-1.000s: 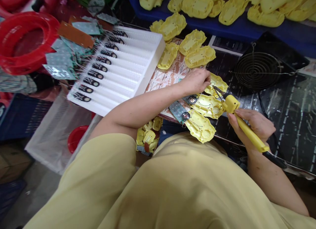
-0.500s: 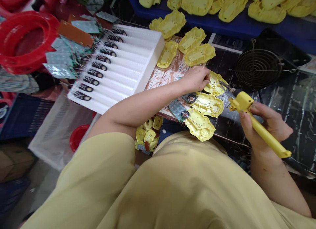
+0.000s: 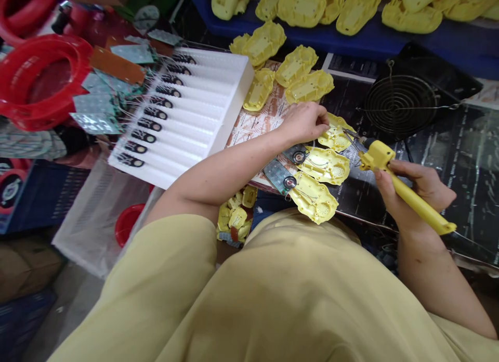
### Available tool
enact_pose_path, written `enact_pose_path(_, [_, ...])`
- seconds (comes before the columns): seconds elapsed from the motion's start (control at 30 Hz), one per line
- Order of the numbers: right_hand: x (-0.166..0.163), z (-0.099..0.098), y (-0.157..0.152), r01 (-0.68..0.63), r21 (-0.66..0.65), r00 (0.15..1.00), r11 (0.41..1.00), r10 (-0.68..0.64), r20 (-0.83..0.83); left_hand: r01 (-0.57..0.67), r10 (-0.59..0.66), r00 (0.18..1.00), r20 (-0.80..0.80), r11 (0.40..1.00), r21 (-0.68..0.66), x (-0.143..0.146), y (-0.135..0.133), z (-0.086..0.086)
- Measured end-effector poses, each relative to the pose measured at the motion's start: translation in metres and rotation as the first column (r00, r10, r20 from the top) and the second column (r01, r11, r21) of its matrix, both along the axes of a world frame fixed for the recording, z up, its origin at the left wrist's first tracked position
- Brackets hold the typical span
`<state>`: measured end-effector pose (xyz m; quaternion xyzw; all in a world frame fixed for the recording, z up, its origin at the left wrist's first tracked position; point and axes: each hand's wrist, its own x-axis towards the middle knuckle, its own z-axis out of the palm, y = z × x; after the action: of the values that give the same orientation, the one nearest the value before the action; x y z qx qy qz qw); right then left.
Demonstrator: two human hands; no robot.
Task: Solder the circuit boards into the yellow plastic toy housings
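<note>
My right hand (image 3: 423,188) is wrapped around a yellow soldering gun (image 3: 419,203). Its thin metal tip reaches the right side of a yellow plastic shell (image 3: 336,136). At that shell's left edge, my left hand (image 3: 307,123) is closed in a pinch; what sits between its fingertips is too small to make out. Nearer my body lie two more open shells, a middle one (image 3: 329,166) and a front one (image 3: 315,198). Small round speakers (image 3: 290,182) and a green circuit board (image 3: 277,175) with thin wires lie at their left sides.
Left of my forearm, a white foam tray (image 3: 202,102) holds a row of black speakers wired to circuit boards (image 3: 99,104). Several yellow shells (image 3: 296,65) lie beyond my left hand. A blue bin (image 3: 351,44) of shells stands behind, and a black fan (image 3: 401,104) stands at right.
The whole view has shifted slightly. My left hand has lifted a little at the far shell's edge, while the soldering gun's tip stays over that shell.
</note>
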<state>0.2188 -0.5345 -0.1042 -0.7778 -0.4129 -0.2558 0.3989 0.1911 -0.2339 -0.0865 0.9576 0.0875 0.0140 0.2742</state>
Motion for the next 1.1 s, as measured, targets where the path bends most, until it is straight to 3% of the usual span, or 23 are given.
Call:
enact_pose_path(0.13, [-0.001,-0.007,0.002,0.009,0.018,0.993,1.0,-0.006,-0.121,0.009,-0.009,1.0,-0.014,0.999,0.031,0.001,-0.002,0.003])
enact_pose_path(0.37, [0.002,-0.007,0.007,-0.044,0.053,0.999,0.998,0.045,-0.022,0.004,-0.003,0.999,-0.033,0.999,0.05,0.002,-0.004,0.005])
enact_pose_path(0.53, [0.006,-0.013,0.007,0.002,0.03,1.0,1.0,-0.001,-0.022,0.017,-0.015,1.0,-0.023,0.998,0.055,0.002,-0.005,0.006])
enact_pose_path(0.77, [0.012,-0.002,0.011,-0.137,0.057,0.989,0.989,0.14,-0.048,0.033,-0.033,0.999,-0.005,0.999,0.039,0.004,-0.004,0.003])
enact_pose_path(0.93, [0.021,0.005,0.008,-0.208,0.0,0.978,0.978,0.208,-0.012,0.027,-0.025,0.999,-0.034,0.998,0.052,0.004,-0.005,0.004])
enact_pose_path(1.1, [0.024,-0.001,0.003,-0.164,0.181,0.986,0.97,0.16,0.039,0.044,-0.043,0.999,-0.024,0.998,0.046,0.004,-0.003,0.003])
